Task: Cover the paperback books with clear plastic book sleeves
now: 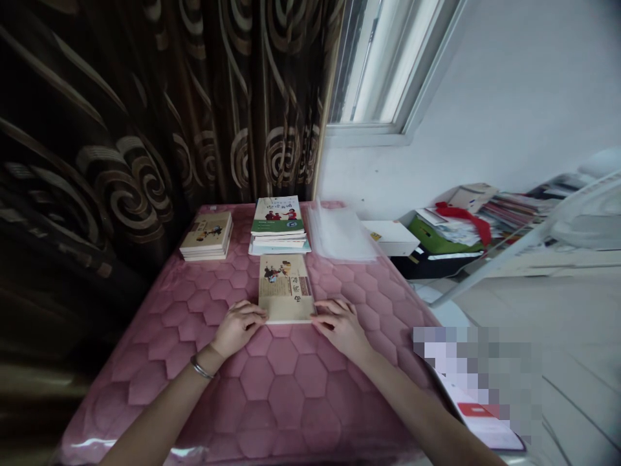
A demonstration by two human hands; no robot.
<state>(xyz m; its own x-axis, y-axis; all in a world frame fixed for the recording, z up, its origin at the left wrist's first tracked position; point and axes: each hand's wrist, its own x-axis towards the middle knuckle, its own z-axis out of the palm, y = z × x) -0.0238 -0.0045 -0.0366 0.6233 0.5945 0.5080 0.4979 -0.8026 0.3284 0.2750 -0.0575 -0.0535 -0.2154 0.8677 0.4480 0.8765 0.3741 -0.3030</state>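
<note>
Head view: pink padded bench (286, 382), dark curtain (97, 129) beside it.
Book: tan book (285, 289) lies between the hands.
Hands: left hand (237, 328), right hand (339, 327) lie open, touching its edges, not gripping.

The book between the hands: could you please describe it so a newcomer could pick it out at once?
On the pink quilted table cover beside the dark swirled curtain, look at the near edge. A tan paperback lies there alone between the left hand and right hand, unlike the stacked books behind it.

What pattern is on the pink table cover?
The pink table cover has a quilted honeycomb of hexagons, clearest in the head view.
</note>
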